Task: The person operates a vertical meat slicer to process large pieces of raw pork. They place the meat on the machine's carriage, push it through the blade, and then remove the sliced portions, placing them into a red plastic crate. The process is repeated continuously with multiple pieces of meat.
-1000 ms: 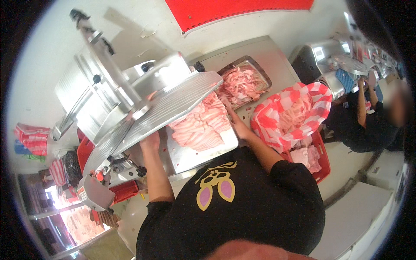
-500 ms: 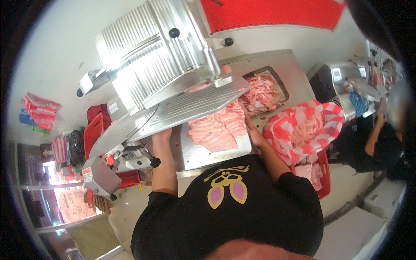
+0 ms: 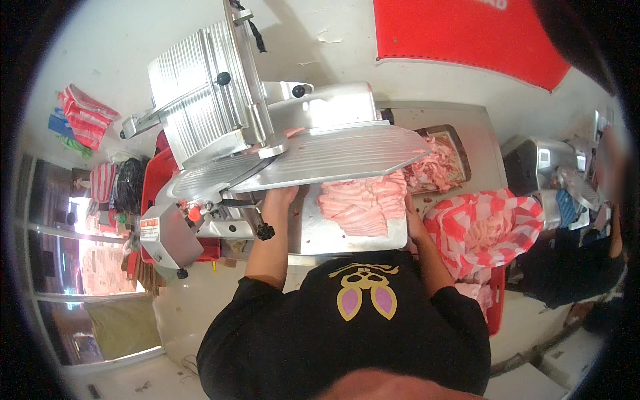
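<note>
A metal meat slicer (image 3: 347,150) spans the space above my forearms. Its ribbed carriage (image 3: 193,87) is at the left end. Below the slicer's plate lies a shiny metal tray (image 3: 313,237) with a layered pile of thin pink meat slices (image 3: 360,203). My left hand (image 3: 284,195) reaches in at the tray's left side; the plate covers its fingers. At the right edge of the tray is my right hand (image 3: 415,225), beside the slices. Its fingers are mostly hidden, so its grip cannot be made out.
Behind the tray, a dark-rimmed pan (image 3: 457,143) holds meat scraps. A red-and-white bag of meat (image 3: 483,230) stands to the right, above a red crate (image 3: 496,300). Another person (image 3: 567,260) works by a second slicer (image 3: 543,160) at far right. A red crate (image 3: 152,177) is behind the slicer.
The slicer's carriage has slid left along the plate, uncovering the rounded metal housing behind. The whole view has shifted somewhat. My hands remain on either side of the tray.
</note>
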The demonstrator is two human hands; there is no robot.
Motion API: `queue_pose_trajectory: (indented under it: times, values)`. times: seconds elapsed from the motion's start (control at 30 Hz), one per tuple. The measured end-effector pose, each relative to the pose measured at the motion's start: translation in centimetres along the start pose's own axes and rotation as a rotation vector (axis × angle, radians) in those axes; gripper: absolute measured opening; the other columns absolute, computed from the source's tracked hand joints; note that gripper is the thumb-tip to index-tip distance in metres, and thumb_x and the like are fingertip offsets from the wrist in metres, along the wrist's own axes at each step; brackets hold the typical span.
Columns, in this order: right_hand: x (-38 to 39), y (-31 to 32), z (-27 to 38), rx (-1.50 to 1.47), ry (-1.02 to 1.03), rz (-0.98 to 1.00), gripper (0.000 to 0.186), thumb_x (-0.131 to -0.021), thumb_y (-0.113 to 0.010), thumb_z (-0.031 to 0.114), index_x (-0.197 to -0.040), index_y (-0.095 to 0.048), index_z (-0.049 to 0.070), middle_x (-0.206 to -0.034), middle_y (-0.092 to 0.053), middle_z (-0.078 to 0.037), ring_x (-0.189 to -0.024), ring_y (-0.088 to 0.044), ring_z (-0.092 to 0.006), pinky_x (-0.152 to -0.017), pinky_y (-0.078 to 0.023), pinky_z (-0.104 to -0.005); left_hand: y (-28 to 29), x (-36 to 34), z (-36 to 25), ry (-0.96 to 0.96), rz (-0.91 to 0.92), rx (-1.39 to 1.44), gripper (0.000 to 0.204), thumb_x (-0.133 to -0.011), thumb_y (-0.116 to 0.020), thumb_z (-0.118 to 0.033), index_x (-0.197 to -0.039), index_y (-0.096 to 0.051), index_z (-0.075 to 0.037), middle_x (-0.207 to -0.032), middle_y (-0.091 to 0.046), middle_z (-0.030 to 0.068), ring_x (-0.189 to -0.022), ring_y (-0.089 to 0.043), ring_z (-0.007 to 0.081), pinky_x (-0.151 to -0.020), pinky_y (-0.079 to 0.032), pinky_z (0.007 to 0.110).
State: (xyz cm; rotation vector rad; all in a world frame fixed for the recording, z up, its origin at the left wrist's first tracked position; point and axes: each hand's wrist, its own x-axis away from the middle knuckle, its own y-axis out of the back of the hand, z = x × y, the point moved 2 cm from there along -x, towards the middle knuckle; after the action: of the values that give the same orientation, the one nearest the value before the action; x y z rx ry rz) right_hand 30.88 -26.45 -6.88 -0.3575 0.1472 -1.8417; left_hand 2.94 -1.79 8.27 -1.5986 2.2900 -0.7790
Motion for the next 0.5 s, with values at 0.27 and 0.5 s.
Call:
queue_pose_trajectory:
  times: [0.27,0.5]
  values:
    - [0.0,-0.2,-0.4,0.001,0.009,-0.016,0.068,-0.108,-0.047,0.019,-0.167,-0.013,0.016,-0.16,-0.041,-0.011,-0.139,-0.047,-0.0238,-0.114,-0.039,-0.0348,0.1,0.2,-0.1,-0.026,0.161,0.141,0.039,-0.102,-0.06,-0.034,-0.13,-0.061,-0.008,-0.127,-0.066,0.0079,-0.117,-0.061,0.0219,-0.105,-0.048,0.039]
    - [0.2,-0.4,0.1,0.009,0.012,-0.02,0.069,-0.108,-0.046,0.019,-0.168,-0.011,0.015,-0.164,-0.035,-0.011,-0.143,-0.042,-0.0239,-0.116,-0.037,-0.0347,2.3,-0.6,0.5,-0.051,0.086,0.127,0.037,-0.104,-0.055,-0.035,-0.129,-0.062,-0.008,-0.127,-0.067,0.009,-0.117,-0.061,0.0227,-0.103,-0.05,0.041]
